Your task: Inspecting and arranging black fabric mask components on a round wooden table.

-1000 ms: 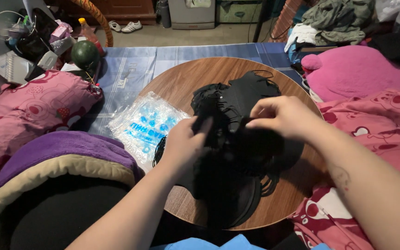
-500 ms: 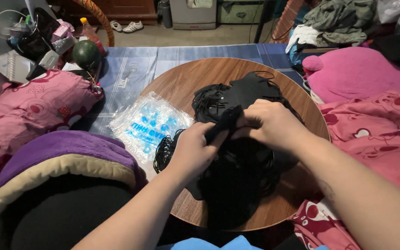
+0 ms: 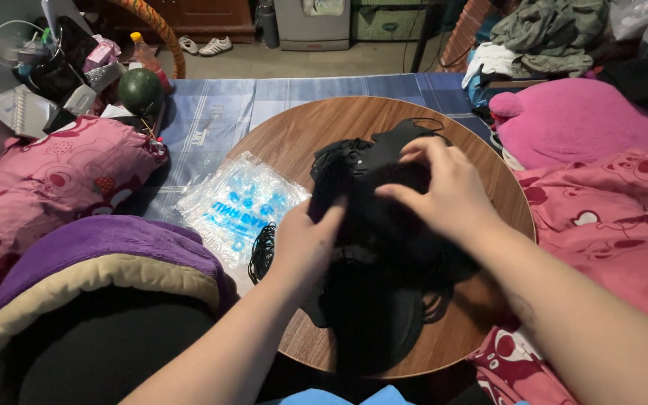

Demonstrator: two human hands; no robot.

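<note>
Hands work a heap of black fabric pieces with thin elastic loops on the round wooden table: left hand pinching its near edge, right hand pressing spread fingers on top.

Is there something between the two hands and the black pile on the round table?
Nothing visible. The left hand and the right hand both rest directly on the black pile; the plastic packet lies apart, to its left.

Round table — smooth wood grain; black pile — matt cloth; packet — glossy clear plastic.
</note>
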